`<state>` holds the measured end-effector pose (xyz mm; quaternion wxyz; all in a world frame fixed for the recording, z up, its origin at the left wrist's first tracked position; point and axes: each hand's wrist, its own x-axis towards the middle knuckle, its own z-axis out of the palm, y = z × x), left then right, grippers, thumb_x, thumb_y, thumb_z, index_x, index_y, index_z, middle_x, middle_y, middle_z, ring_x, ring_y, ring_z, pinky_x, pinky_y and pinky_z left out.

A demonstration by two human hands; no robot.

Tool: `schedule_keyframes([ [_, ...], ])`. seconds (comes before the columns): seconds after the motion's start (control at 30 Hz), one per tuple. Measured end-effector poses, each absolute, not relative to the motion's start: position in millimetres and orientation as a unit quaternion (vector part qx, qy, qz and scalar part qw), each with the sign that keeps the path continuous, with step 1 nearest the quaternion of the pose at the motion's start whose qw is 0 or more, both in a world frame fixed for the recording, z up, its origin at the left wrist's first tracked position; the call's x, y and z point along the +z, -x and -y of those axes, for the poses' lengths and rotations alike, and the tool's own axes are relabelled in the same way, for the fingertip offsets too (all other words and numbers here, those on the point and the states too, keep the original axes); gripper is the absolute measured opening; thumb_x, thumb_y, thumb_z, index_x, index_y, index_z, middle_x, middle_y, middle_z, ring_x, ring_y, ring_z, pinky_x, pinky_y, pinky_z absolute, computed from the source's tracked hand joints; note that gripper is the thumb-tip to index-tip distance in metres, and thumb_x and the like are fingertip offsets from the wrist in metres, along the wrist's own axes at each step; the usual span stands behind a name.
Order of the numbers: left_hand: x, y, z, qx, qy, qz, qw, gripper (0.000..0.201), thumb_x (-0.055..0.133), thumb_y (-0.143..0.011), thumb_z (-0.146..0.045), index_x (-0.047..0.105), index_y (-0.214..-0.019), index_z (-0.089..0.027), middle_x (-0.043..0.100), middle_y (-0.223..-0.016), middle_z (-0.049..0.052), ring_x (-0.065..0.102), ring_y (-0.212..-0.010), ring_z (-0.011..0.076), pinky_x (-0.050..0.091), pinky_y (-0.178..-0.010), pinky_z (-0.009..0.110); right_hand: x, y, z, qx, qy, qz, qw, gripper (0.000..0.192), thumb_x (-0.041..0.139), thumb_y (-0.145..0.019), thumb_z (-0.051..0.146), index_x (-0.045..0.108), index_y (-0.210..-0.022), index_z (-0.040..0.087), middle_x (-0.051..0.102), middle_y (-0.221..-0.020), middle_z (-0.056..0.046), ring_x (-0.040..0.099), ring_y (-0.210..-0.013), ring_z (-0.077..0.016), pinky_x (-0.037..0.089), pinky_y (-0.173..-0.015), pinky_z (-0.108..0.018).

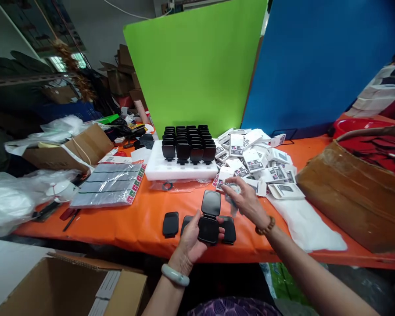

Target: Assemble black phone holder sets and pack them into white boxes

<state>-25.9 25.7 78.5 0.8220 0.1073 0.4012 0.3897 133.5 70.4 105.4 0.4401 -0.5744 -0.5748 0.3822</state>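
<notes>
My left hand (191,237) is closed round a black folding stand (211,203), two rounded square plates joined by a hinge; it is unfolded, with the upper plate tilted up. To its right, above the table, my right hand (245,197) has thumb and fingers bent round a crumpled piece of translucent plastic film (233,206), partly blurred. On the orange tabletop, a folded black stand (170,224) lies left of my hands. Another black stand (229,230) lies to the right, and one more is partly hidden behind my left hand.
Rows of upright black stands (183,151) fill a white foam block (181,172). Small white boxes (255,160) are heaped right of it. Plastic-wrapped grey sheets (107,182) lie left. Cardboard boxes (131,289) stand at lower left; green (197,66) and blue (316,61) boards rise behind.
</notes>
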Motion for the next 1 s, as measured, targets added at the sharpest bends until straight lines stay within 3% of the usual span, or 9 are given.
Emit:
schedule_keyframes([
  [0.1,71.6,6.9,-17.4,0.411,-0.122,-0.463,0.776,0.052,0.025,-0.097,-0.034,0.068,-0.082,-0.009,0.067,-0.075,0.01,0.063,-0.065,0.0178,0.053,-0.064,0.027,92.0,-113.9,-15.0,0.295,0.507,0.655,0.477,0.031,0.045,-0.091,0.04,0.057,-0.112,0.019,0.064,-0.107,-0.01,0.06,-0.091,-0.022,0.048,-0.082,-0.036],
  [0.23,68.8,-13.1,1.5,0.426,-0.137,-0.484,0.752,0.046,0.025,-0.095,-0.022,0.069,-0.083,-0.018,0.068,-0.079,0.008,0.066,-0.084,0.0194,0.053,-0.069,0.025,66.5,-91.7,25.0,0.151,0.446,0.791,0.391,0.036,0.044,-0.091,0.032,0.059,-0.122,0.021,0.06,-0.123,-0.01,0.047,-0.116,-0.0285,0.031,-0.106,-0.05],
  [0.33,70.6,-21.8,13.8,0.453,-0.113,-0.465,0.752,0.038,0.031,-0.095,-0.017,0.068,-0.089,-0.018,0.071,-0.093,0.009,0.065,-0.098,0.0205,0.051,-0.083,0.029,59.3,-99.4,11.1,0.072,0.473,0.792,0.378,0.036,0.042,-0.092,0.026,0.06,-0.122,0.02,0.057,-0.13,-0.009,0.04,-0.127,-0.0279,0.015,-0.113,-0.052],
  [0.43,74.5,-28.0,21.7,0.469,-0.122,-0.431,0.761,0.03,0.042,-0.096,-0.031,0.067,-0.101,-0.015,0.071,-0.102,0.01,0.064,-0.102,0.0238,0.05,-0.088,0.034,65.3,-116.5,-16.3,0.048,0.533,0.753,0.383,0.032,0.037,-0.095,0.024,0.063,-0.114,0.019,0.056,-0.131,-0.009,0.037,-0.131,-0.0266,0.02,-0.111,-0.048],
  [0.53,76.4,-31.2,27.3,0.435,-0.132,-0.432,0.779,0.038,0.051,-0.091,-0.045,0.066,-0.106,-0.014,0.071,-0.102,0.012,0.064,-0.1,0.0255,0.051,-0.085,0.035,73.8,-124.8,-26.1,0.073,0.564,0.74,0.36,0.034,0.032,-0.097,0.02,0.065,-0.1,0.019,0.064,-0.114,-0.009,0.048,-0.119,-0.0238,0.033,-0.103,-0.042],
  [0.7,72.4,-30.0,31.6,0.415,-0.123,-0.452,0.78,0.033,0.046,-0.094,-0.04,0.064,-0.103,-0.013,0.07,-0.094,0.009,0.065,-0.085,0.0193,0.051,-0.074,0.029,75.0,-123.3,-11.1,0.066,0.491,0.791,0.359,0.028,0.037,-0.096,0.023,0.065,-0.096,0.022,0.065,-0.11,-0.006,0.048,-0.118,-0.0234,0.027,-0.107,-0.043],
  [0.83,69.7,-30.2,37.5,0.357,-0.156,-0.448,0.805,0.046,0.042,-0.092,-0.054,0.06,-0.093,-0.012,0.068,-0.08,0.011,0.062,-0.062,0.0178,0.047,-0.054,0.028,62.1,-140.3,-30.5,0.134,0.59,0.707,0.367,0.035,0.033,-0.095,0.027,0.059,-0.074,0.019,0.064,-0.075,-0.006,0.055,-0.074,-0.0181,0.04,-0.074,-0.029],
  [0.9,70.1,-28.6,40.7,0.351,-0.148,-0.436,0.815,0.045,0.04,-0.092,-0.054,0.057,-0.089,-0.013,0.067,-0.077,0.011,0.061,-0.06,0.0179,0.045,-0.051,0.027,54.6,-156.3,-47.9,0.166,0.629,0.659,0.378,0.041,0.033,-0.095,0.034,0.053,-0.062,0.019,0.055,-0.058,-0.003,0.047,-0.055,-0.0147,0.035,-0.058,-0.027],
  [1.0,73.4,-22.5,43.0,0.348,-0.109,-0.417,0.832,0.042,0.039,-0.093,-0.051,0.055,-0.082,-0.014,0.066,-0.075,0.01,0.061,-0.06,0.0181,0.044,-0.051,0.027,51.9,-184.1,-68.1,0.193,0.66,0.603,0.404,0.05,0.037,-0.092,0.049,0.045,-0.052,0.02,0.044,-0.046,0.001,0.037,-0.045,-0.012,0.028,-0.049,-0.026],
])
